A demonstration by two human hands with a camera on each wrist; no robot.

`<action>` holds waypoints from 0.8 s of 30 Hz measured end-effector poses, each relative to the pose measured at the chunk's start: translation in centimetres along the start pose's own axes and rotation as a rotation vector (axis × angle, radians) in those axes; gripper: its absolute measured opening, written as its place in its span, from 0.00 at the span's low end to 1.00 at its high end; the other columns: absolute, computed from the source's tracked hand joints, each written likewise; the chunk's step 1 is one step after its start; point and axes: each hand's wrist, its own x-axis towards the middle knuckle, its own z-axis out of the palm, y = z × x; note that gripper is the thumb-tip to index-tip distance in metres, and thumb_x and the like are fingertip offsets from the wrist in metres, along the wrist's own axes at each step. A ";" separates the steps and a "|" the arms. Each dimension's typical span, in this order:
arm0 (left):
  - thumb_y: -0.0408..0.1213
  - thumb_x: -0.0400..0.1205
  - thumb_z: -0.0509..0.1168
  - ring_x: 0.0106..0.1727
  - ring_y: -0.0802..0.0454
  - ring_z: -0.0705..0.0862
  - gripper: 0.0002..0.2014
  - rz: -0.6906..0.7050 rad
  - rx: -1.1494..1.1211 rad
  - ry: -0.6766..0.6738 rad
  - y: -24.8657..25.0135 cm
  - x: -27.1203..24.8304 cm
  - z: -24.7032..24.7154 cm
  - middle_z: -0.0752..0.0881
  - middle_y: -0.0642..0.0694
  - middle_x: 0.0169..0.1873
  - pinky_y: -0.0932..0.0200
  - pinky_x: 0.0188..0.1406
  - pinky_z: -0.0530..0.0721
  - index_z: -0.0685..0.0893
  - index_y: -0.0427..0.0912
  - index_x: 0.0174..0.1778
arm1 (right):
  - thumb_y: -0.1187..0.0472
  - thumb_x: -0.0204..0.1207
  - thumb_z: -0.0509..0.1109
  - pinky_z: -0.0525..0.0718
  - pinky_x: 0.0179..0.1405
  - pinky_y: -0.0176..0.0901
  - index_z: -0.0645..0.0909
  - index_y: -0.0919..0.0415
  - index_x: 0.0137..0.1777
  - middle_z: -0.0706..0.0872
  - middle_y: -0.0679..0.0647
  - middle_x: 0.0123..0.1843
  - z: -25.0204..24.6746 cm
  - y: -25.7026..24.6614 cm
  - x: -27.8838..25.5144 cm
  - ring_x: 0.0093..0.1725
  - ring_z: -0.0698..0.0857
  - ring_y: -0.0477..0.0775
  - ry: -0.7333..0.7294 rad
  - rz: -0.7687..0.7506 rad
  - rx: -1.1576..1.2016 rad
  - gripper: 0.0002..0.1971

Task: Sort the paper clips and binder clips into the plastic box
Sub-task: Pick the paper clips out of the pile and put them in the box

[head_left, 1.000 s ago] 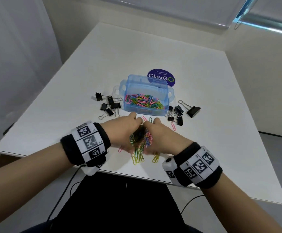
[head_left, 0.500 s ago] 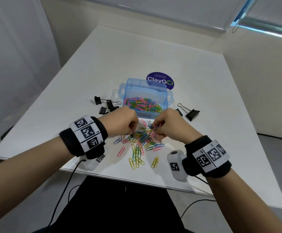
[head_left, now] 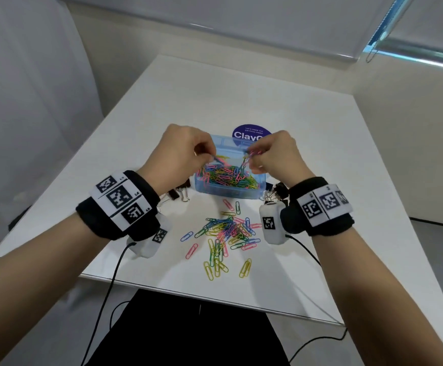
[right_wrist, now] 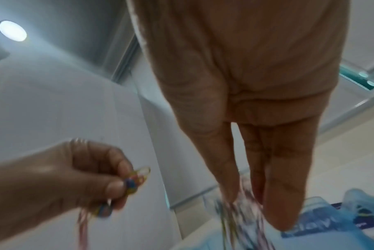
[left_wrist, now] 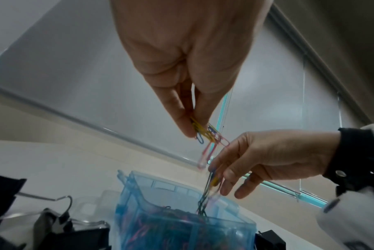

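Observation:
A clear blue plastic box [head_left: 260, 187] sits mid-table, heaped with coloured paper clips. Over it my left hand [head_left: 210, 157] pinches a small bunch of paper clips [left_wrist: 205, 133] between thumb and fingertips. My right hand [head_left: 250, 158] pinches another bunch [left_wrist: 211, 184] that dangles into the box [left_wrist: 235, 225]. A loose pile of paper clips [head_left: 228, 231] lies on the table in front of the box. Black binder clips lie left [head_left: 174, 192] and right [head_left: 278, 190] of the box, partly hidden by my wrists.
A purple round sticker [head_left: 250, 132] lies behind the box. The white table [head_left: 241, 101] ends close to my body, with the front edge just past the loose clips. Cables hang from both wrist cameras. Walls stand close on the left and right.
Both hands lifted from the loose pile near the front edge and moved forward over the box, each carrying a pinch of paper clips. The pile on the table is spread thinner.

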 end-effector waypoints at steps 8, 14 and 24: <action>0.28 0.74 0.70 0.42 0.44 0.88 0.04 -0.016 0.001 0.053 -0.6 1.9 2.7 0.90 0.40 0.39 0.49 0.51 0.86 0.89 0.36 0.42 | 0.68 0.69 0.75 0.83 0.49 0.42 0.87 0.63 0.53 0.89 0.60 0.46 0.1 1.5 -2.2 0.43 0.84 0.54 -0.027 -0.097 -0.278 0.12; 0.31 0.77 0.69 0.52 0.45 0.87 0.08 -0.015 0.054 -0.155 -1.2 1.6 4.2 0.89 0.39 0.49 0.48 0.56 0.85 0.88 0.35 0.50 | 0.70 0.67 0.74 0.73 0.33 0.38 0.83 0.62 0.38 0.80 0.54 0.35 -0.4 3.4 -5.3 0.37 0.79 0.56 -0.246 0.022 -0.502 0.04; 0.47 0.72 0.75 0.43 0.54 0.78 0.25 0.059 0.382 -0.715 -0.4 -2.5 3.2 0.84 0.48 0.53 0.59 0.44 0.77 0.79 0.43 0.63 | 0.71 0.66 0.70 0.75 0.40 0.47 0.73 0.62 0.36 0.71 0.56 0.46 3.6 4.6 -8.8 0.44 0.75 0.60 -0.490 -0.122 -0.637 0.08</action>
